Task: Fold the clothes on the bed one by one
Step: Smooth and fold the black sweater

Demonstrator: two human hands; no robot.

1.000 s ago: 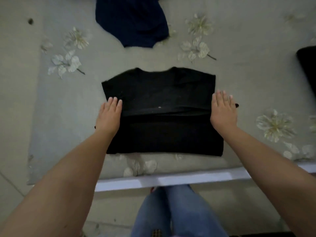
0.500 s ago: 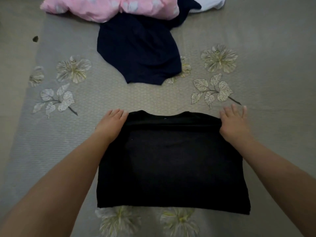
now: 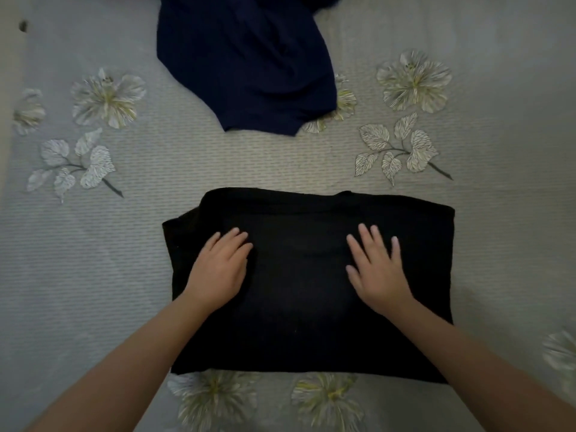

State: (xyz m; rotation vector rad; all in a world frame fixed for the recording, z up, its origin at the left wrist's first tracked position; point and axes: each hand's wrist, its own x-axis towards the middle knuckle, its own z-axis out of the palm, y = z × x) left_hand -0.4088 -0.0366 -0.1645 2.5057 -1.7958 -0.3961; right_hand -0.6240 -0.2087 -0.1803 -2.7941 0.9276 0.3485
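Observation:
A black garment (image 3: pixel 305 307) lies folded into a rectangle on the bed (image 3: pixel 218 163), in the lower middle of the head view. My left hand (image 3: pixel 219 269) rests flat on its left half, fingers close together and pointing away from me. On the right half my right hand (image 3: pixel 377 269) presses palm down with fingers spread. Neither hand grips the cloth. A navy blue garment (image 3: pixel 249 63) lies unfolded and rumpled farther up the bed, apart from the black one.
The bed carries a grey ribbed cover printed with pale flowers and leaves. A beige strip (image 3: pixel 7 120) runs along the far left edge. Bare cover shows to the left and right of the black garment.
The lower half of the black garment was brought up over the upper half. My hands moved from its far corners inward onto its top. The view shifted, hiding the pink garment.

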